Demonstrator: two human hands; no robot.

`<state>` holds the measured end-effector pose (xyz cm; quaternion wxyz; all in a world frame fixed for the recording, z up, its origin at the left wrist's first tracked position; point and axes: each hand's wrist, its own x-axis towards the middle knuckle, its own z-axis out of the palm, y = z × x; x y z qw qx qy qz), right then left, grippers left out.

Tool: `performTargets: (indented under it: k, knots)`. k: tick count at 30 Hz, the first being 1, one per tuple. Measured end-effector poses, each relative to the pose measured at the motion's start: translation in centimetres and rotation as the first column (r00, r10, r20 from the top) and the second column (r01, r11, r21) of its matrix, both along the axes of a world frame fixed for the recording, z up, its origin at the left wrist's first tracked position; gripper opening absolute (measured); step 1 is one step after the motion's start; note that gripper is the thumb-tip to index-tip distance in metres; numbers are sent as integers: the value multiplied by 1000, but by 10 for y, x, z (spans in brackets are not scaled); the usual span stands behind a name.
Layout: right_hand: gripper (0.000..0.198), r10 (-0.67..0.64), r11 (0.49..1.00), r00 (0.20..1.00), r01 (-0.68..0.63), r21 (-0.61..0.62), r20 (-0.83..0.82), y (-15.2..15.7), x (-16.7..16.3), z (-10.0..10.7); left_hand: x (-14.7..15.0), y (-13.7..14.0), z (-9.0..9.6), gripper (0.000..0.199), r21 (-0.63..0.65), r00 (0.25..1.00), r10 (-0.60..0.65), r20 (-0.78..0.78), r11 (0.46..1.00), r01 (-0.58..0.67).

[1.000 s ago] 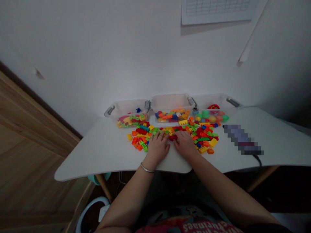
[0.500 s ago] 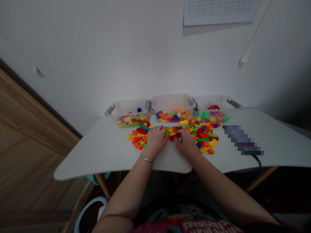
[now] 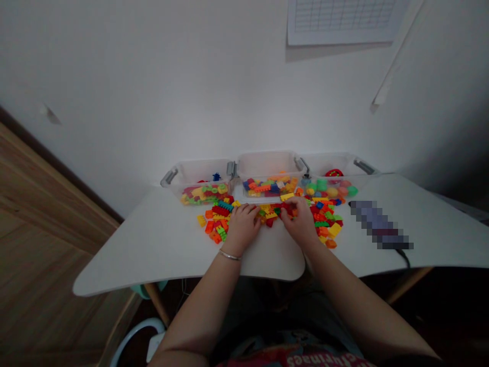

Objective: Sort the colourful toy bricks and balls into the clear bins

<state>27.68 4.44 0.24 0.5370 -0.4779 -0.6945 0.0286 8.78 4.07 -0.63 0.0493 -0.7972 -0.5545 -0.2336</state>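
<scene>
My left hand (image 3: 244,227), with a bracelet on its wrist, rests on the left part of a spread of plastic building bricks (image 3: 270,210). Its fingers are apart, and no brick shows in its grasp. My right hand (image 3: 301,221) reaches over the middle right of the spread, thumb and fingers apart above red and yellow bricks. Whether its fingertips touch a brick is hidden. Between the hands lie yellow, red and green bricks, among them a red brick (image 3: 269,223) near the front. A yellow brick (image 3: 334,230) lies right of my right hand.
Along the wall stand three clear bins: the left bin (image 3: 204,168) and middle bin (image 3: 267,163) hold bricks, the right bin (image 3: 332,162) balls and other toys. A blurred-out device (image 3: 380,224) with a cable lies right on the white table (image 3: 153,244).
My right hand has moved slightly up and right over the bricks, and its fingers have spread from a pinch. My left hand stays nearly in place. The view has shifted a little.
</scene>
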Motion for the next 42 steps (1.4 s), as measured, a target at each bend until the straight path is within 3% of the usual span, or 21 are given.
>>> performTargets:
  k: [4,11,15,20,25,30,36,39,42]
  knots:
    - [17,-104,994,988,106,17,-112,23,12,33,-1,0,-1,31,17,1000,-7,0,1000,7]
    - [17,-94,995,968,83,-57,-234,92,21,78,-2,1,-3,29,29,1000,-16,25,999,15]
    - [17,-154,982,981,140,-126,-115,119,20,83,-2,2,-2,30,17,1000,-13,26,1000,12]
    - [17,-293,918,948,315,-240,123,132,19,77,-3,3,-2,30,5,1000,-16,23,1000,16]
    - [18,-304,918,935,339,-205,185,133,19,72,-3,4,-3,30,0,999,-23,27,1000,23]
    - [21,-172,947,978,197,-255,119,129,26,74,-4,3,-2,30,-5,1000,-21,18,1000,21]
    - [21,-81,996,997,82,-36,18,94,43,72,-4,3,-2,31,-20,1000,-15,22,1000,16]
    - [17,-8,1000,996,11,-29,90,64,41,56,-4,3,-3,32,1,999,-19,29,1000,19]
    - [16,73,995,962,-50,-92,262,34,24,28,-3,3,-2,31,13,999,-23,30,1000,23]
